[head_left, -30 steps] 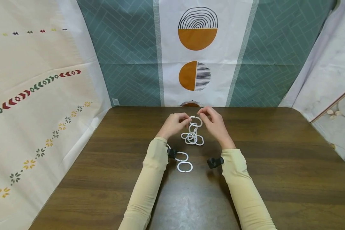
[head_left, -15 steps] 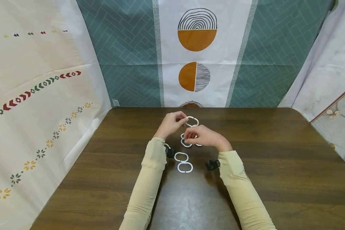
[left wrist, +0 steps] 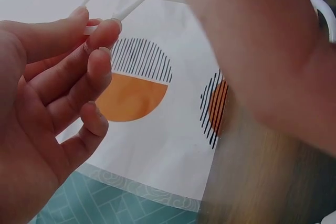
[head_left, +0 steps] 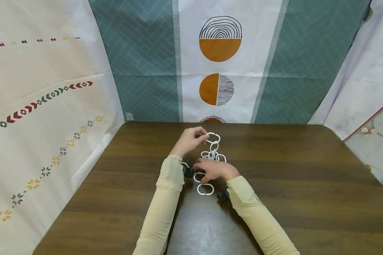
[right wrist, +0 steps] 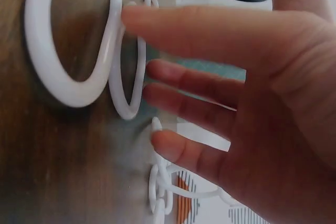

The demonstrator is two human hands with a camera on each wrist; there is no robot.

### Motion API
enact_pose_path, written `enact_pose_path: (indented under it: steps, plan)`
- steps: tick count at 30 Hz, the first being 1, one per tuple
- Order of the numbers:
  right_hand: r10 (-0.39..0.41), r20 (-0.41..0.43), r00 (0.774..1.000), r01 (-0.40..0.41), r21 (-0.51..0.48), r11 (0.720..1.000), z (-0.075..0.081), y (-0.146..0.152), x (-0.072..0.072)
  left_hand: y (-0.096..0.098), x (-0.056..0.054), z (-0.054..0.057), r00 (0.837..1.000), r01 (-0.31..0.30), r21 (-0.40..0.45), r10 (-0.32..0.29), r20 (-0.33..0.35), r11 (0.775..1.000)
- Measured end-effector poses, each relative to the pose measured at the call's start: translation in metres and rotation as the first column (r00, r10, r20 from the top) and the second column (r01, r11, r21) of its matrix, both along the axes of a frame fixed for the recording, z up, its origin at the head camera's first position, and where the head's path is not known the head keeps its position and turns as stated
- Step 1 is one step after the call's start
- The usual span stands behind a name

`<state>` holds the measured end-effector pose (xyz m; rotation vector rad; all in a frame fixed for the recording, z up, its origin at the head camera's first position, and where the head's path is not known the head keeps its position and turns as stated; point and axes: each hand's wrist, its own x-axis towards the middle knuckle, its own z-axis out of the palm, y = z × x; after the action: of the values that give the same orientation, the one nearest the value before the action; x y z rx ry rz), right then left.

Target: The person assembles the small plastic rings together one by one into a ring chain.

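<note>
My left hand (head_left: 191,140) pinches the top white plastic chain link (head_left: 219,138) between thumb and fingertips. From that link a chain of white links (head_left: 214,146) hangs down to a small heap of joined links, partly hidden by my right hand. The right hand (head_left: 213,168) is over a loose oval link (head_left: 194,178), thumb and fingers spread apart. In the right wrist view, its thumb tip overlaps the rim of this loose link (right wrist: 121,103), with nothing gripped. Another loose link (head_left: 205,194) lies just nearer on the table.
A further white link (head_left: 185,163) shows partly behind the black left wrist camera (head_left: 188,171). The brown wooden table (head_left: 131,198) reaches back to a patterned cloth wall (head_left: 146,88). Cloths hang at both sides.
My right hand has left the top of the chain and moved down toward me, past the heap to the loose links. The left hand keeps its pinch, having shifted slightly left.
</note>
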<state>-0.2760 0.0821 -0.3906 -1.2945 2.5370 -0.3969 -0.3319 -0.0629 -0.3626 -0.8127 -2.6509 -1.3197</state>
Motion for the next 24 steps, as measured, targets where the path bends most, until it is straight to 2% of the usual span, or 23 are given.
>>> enact_pose_path:
  steps: [4, 14, 20, 24]
  plan:
    - [-0.038, 0.036, 0.999, 0.038, 0.017, 0.999, 0.0001, -0.0006, 0.0004, 0.0, -0.0004, 0.0007, 1.0, 0.008, -0.006, -0.008, -0.006, 1.0]
    - [-0.121, 0.109, 0.987, 0.119, 0.026, 0.993, -0.0034, 0.0022, -0.003, 0.003, 0.0019, 0.0026, 0.999, 0.043, -0.05, -0.042, 0.032, 0.998]
    - [-0.107, 0.078, 0.991, 0.103, 0.057, 0.993, -0.0059, 0.002, -0.003, 0.0025, 0.002, 0.0011, 0.999, 0.035, -0.058, -0.033, 0.031, 0.998]
    - [-0.067, 0.053, 0.996, 0.063, 0.084, 0.994, -0.005, 0.0032, -0.0027, 0.0018, 0.0011, -0.0009, 0.999, 0.032, -0.062, -0.031, 0.021, 0.998]
